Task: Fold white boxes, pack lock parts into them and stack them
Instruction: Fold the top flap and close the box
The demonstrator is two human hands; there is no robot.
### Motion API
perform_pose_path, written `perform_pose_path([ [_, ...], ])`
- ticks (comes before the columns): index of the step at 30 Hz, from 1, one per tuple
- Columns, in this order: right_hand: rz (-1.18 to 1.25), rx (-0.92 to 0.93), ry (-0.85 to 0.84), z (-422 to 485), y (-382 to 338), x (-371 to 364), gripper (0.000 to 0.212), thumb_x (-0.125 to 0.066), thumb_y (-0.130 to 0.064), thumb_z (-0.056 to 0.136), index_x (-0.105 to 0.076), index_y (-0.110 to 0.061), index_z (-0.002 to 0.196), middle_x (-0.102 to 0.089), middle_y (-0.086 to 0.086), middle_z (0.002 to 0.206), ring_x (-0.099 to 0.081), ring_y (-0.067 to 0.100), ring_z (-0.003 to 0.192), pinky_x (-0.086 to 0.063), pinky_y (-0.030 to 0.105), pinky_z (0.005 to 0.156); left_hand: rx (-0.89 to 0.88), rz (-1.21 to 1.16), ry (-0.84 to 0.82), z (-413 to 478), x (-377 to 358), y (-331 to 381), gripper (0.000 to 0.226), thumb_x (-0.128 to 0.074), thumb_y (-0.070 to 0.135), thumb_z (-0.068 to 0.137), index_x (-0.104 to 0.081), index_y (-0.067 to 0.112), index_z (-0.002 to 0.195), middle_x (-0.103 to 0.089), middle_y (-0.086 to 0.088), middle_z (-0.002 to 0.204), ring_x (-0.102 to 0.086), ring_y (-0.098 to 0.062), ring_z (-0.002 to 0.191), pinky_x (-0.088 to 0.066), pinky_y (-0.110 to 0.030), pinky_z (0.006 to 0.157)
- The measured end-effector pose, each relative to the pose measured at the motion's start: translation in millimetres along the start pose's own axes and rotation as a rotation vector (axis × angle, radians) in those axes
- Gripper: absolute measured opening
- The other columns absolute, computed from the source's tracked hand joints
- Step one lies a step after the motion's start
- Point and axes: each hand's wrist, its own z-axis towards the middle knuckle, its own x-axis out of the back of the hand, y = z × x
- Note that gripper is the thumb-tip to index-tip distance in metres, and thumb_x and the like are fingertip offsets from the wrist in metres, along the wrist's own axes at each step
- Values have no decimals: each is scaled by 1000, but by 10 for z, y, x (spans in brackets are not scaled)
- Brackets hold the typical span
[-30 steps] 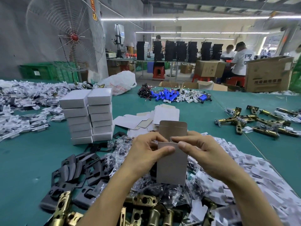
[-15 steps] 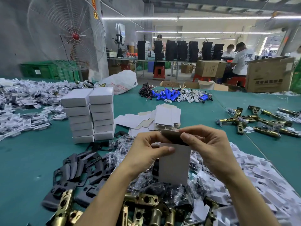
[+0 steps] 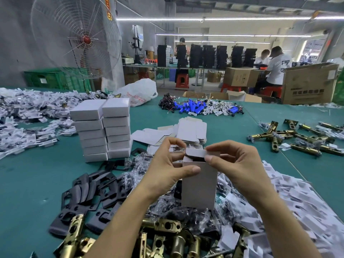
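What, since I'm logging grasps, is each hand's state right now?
Left hand: closed, gripping the white box near its top.
Right hand: closed, pinching the box's top flap.

Flat box (image 3: 200,185) now squared open — top flap (image 3: 195,152) folded over.

One wide-angle head-worn camera faces forward and down, close above the left hand (image 3: 165,172) and right hand (image 3: 238,164) over the green table (image 3: 28,192); far edges seem bowed.
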Motion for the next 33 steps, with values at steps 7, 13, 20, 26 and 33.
perform_pose_path([
  [7, -194, 76, -18, -10, -98, -14, 33, -72, 2, 79, -76, -31, 75, -75, -14, 77, -69, -1, 75, -50, 10, 70, -46, 2, 22, -14, -37, 38, 13, -77, 29, 75, -71, 31, 86, -76, -6, 88, -70, -16, 79, -56, -26, 66],
  [13, -237, 95, 17, -20, -111, -25, 35, -70, 4, 81, -75, -31, 78, -75, -17, 79, -69, -1, 77, -51, 11, 71, -62, -5, 72, 10, -51, 14, 12, -73, 28, 79, -72, 21, 89, -76, -15, 94, -70, -19, 79, -57, -27, 65],
  [20, -218, 114, 2, 0, -65, 7, 24, -78, -3, 79, -75, -26, 81, -75, -14, 79, -70, 1, 76, -53, 14, 73, -92, 4, 123, 48, -50, -34, 20, -72, 10, 89, -69, 28, 80, -76, -14, 95, -70, -16, 78, -54, -25, 60],
  [26, -67, -27, -121, 7, 10, 90, 23, -79, 0, 76, -79, -20, 86, -77, -4, 94, -72, 7, 94, -55, 20, 86, -135, 68, 157, 51, -29, -73, 14, -83, 20, 78, -70, 17, 81, -75, -5, 104, -72, -22, 98, -61, -31, 78],
  [33, -22, -142, -216, -18, 89, 91, 27, -71, 2, 85, -75, -22, 97, -78, 3, 87, -75, 19, 82, -61, 32, 76, -45, 166, 99, 44, 9, -130, 32, -90, 8, 69, -68, 30, 77, -73, 12, 109, -74, -22, 96, -62, -51, 79],
])
